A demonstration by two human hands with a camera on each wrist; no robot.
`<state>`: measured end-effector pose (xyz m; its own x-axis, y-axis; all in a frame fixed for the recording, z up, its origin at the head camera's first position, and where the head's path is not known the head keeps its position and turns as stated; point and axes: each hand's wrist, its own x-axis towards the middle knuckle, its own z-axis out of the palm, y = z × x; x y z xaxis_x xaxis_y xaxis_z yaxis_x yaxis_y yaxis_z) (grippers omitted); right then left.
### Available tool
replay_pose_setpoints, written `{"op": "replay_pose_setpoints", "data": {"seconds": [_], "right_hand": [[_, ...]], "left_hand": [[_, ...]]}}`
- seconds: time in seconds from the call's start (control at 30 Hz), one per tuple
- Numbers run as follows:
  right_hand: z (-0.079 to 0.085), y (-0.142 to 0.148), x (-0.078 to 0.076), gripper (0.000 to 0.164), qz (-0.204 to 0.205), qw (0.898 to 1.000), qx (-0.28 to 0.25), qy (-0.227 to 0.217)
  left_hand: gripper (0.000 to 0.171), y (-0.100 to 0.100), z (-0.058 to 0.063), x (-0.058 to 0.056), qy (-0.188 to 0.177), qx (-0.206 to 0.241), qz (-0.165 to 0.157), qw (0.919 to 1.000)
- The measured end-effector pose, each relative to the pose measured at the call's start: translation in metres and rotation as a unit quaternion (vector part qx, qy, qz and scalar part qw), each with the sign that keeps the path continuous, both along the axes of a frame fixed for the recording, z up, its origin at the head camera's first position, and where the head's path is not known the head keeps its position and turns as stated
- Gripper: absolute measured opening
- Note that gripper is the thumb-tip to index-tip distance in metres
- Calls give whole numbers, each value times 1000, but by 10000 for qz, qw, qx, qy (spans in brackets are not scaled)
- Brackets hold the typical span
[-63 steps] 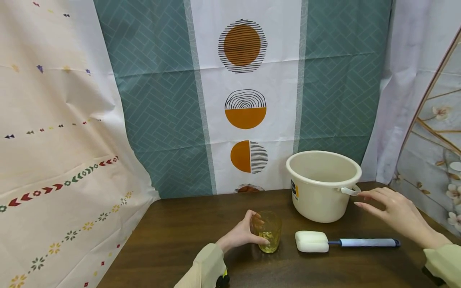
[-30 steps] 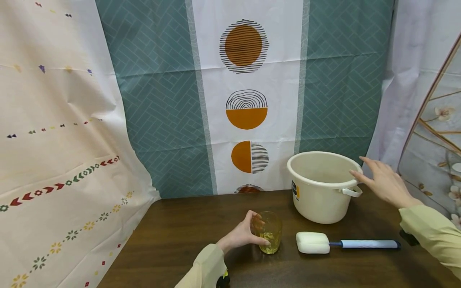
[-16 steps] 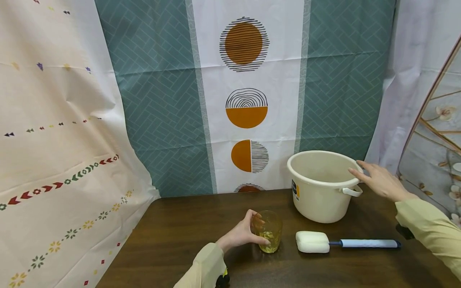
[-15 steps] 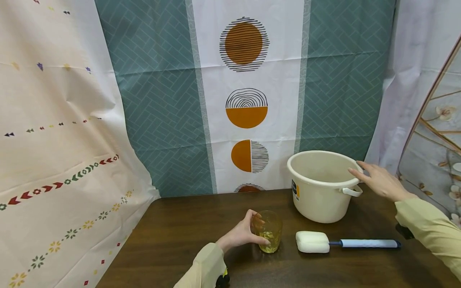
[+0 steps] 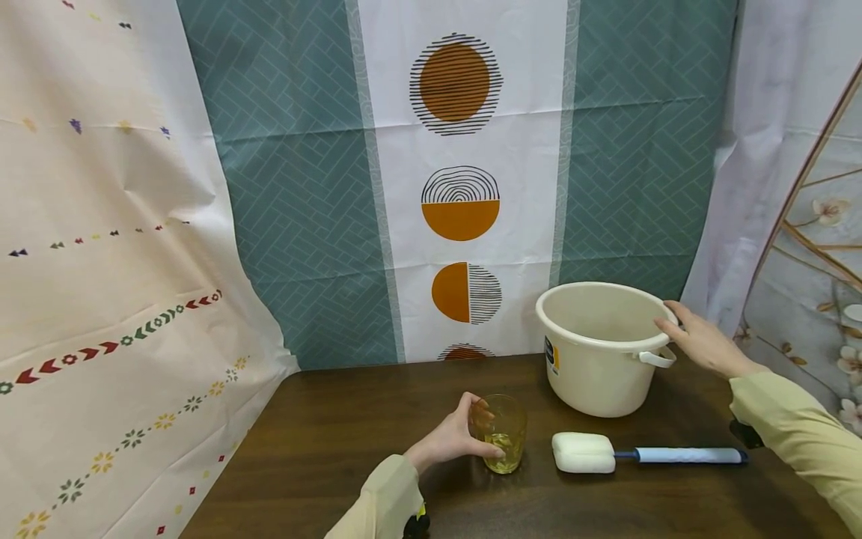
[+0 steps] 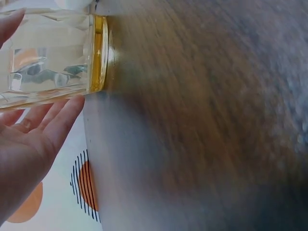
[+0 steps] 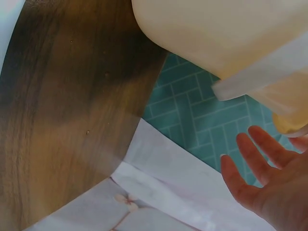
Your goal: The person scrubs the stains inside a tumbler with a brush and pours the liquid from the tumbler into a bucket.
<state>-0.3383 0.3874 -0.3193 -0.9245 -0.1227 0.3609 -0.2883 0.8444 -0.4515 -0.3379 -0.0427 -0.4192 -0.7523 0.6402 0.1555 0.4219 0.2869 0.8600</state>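
My left hand (image 5: 453, 438) holds a clear yellowish drinking glass (image 5: 508, 434), thumb in front and fingers round the far side. The left wrist view shows the glass (image 6: 53, 57) sideways, with its thick amber base by the tabletop. At the right back stands a cream plastic bucket (image 5: 592, 382) with a white handle (image 5: 655, 359) folded at its side. My right hand (image 5: 707, 344) is at the bucket's right rim, thumb and forefinger tips overlapping the rim. In the right wrist view its other fingers (image 7: 252, 156) are spread and fairly straight outside the bucket, below the rim.
A sponge brush lies on the brown table (image 5: 337, 449) in front of the bucket, with a white sponge head (image 5: 584, 453) and a pale blue handle (image 5: 687, 455). Patterned curtains (image 5: 465, 187) hang along the back and both sides.
My right hand has moved from beside the bucket's handle up and back to the right rim, settling closer onto it. The left hand and the glass have stayed in place.
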Motion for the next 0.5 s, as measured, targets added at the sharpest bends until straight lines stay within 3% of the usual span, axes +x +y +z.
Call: {"op": "replay_pose_setpoints", "data": {"seconds": [0.33,0.5], "right_hand": [[1,1,1,59,18,9999,70,80],[0,2,0,59,30,10000,72,61]], "left_hand": [[62,6,2,2,239,67,191,9995],[61,11,8,2,596,126,469,9970]]}}
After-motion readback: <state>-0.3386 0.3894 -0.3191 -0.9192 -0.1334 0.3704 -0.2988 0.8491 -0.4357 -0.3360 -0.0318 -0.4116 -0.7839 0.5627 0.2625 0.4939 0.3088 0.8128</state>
